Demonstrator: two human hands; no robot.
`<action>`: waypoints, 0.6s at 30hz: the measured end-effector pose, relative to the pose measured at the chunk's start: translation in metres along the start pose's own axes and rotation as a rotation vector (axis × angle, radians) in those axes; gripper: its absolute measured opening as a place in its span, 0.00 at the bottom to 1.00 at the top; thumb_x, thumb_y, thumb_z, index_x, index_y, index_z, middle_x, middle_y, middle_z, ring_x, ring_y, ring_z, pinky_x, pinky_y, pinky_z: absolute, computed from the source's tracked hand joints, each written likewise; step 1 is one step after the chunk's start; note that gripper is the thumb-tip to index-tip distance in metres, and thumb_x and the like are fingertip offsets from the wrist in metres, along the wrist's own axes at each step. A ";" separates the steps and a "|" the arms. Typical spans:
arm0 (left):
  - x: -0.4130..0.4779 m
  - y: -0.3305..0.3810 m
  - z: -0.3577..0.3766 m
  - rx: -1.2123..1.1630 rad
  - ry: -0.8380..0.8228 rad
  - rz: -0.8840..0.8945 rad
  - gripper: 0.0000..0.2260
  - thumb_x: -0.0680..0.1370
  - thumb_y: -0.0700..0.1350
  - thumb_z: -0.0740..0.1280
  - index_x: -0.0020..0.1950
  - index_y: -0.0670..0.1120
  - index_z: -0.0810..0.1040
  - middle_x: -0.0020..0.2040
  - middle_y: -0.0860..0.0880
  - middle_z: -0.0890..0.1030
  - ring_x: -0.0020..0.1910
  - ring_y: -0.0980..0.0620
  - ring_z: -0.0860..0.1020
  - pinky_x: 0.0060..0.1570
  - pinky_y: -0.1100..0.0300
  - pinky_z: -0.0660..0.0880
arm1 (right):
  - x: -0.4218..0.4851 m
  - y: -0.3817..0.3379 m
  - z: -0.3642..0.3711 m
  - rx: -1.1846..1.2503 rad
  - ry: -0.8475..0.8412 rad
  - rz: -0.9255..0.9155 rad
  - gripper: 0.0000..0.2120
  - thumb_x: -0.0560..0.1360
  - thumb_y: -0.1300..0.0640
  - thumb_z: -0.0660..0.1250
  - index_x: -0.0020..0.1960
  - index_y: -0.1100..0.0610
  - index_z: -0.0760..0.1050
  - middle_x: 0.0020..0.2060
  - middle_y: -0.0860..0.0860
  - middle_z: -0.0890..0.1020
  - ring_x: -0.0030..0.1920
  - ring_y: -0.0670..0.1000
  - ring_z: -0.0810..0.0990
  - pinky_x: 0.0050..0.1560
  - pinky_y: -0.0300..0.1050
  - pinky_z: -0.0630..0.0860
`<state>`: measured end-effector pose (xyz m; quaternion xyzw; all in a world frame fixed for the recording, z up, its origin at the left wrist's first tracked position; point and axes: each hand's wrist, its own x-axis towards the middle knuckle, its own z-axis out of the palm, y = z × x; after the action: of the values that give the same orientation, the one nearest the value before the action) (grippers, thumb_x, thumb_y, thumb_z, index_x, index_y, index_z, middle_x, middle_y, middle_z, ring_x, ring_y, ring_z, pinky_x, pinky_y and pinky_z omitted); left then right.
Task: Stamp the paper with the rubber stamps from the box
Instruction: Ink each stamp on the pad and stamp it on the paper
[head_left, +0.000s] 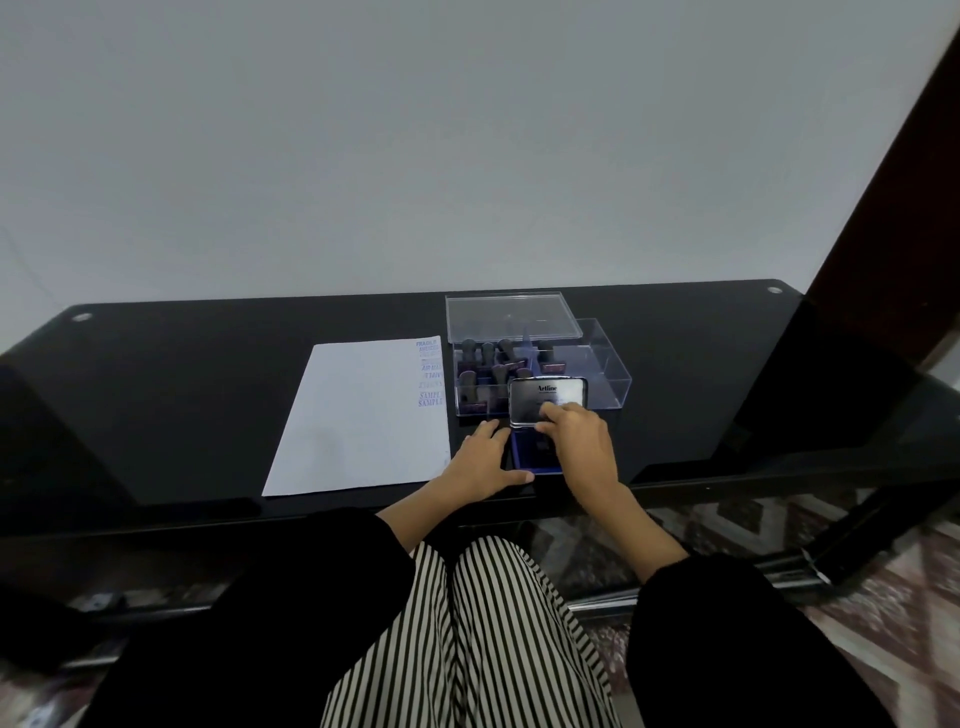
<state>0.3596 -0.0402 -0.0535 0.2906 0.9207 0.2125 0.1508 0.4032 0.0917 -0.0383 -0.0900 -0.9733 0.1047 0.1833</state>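
A white paper (358, 415) lies on the black table, with several blue stamp prints along its right edge. To its right stands a clear plastic box (597, 374) holding several dark-handled rubber stamps (488, 364). In front of the box sits a blue ink pad (535, 452) with its silver Artline lid (548, 400) tilted up. My right hand (576, 441) touches the lid's front with its fingers. My left hand (483, 462) rests flat on the table beside the pad, its thumb at the pad's near corner.
The box's clear lid (511, 317) leans behind the box. The glossy black table (182, 415) ends at a front edge near my striped lap. A dark wooden frame (883, 208) rises at the right, and patterned floor shows below.
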 end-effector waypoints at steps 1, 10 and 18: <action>0.000 0.000 0.000 -0.001 0.000 0.002 0.35 0.75 0.55 0.66 0.76 0.42 0.55 0.77 0.43 0.53 0.76 0.44 0.54 0.74 0.51 0.55 | 0.005 -0.001 -0.002 0.004 -0.023 0.011 0.10 0.79 0.57 0.60 0.51 0.62 0.75 0.45 0.56 0.79 0.46 0.55 0.79 0.37 0.41 0.65; 0.000 -0.001 0.001 -0.007 0.020 0.014 0.35 0.75 0.55 0.67 0.75 0.42 0.56 0.77 0.43 0.54 0.76 0.44 0.55 0.73 0.51 0.56 | -0.024 0.004 0.013 0.131 0.181 -0.056 0.04 0.71 0.64 0.71 0.44 0.62 0.77 0.38 0.55 0.79 0.34 0.53 0.79 0.32 0.42 0.73; 0.000 0.001 -0.001 0.001 0.004 0.004 0.35 0.75 0.55 0.66 0.75 0.42 0.56 0.77 0.43 0.53 0.76 0.43 0.55 0.73 0.51 0.56 | -0.009 0.002 0.008 0.098 0.069 0.019 0.08 0.78 0.58 0.62 0.51 0.62 0.76 0.46 0.57 0.79 0.44 0.56 0.80 0.41 0.47 0.75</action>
<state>0.3596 -0.0402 -0.0520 0.2919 0.9205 0.2131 0.1483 0.4083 0.0902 -0.0489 -0.0938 -0.9592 0.1508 0.2201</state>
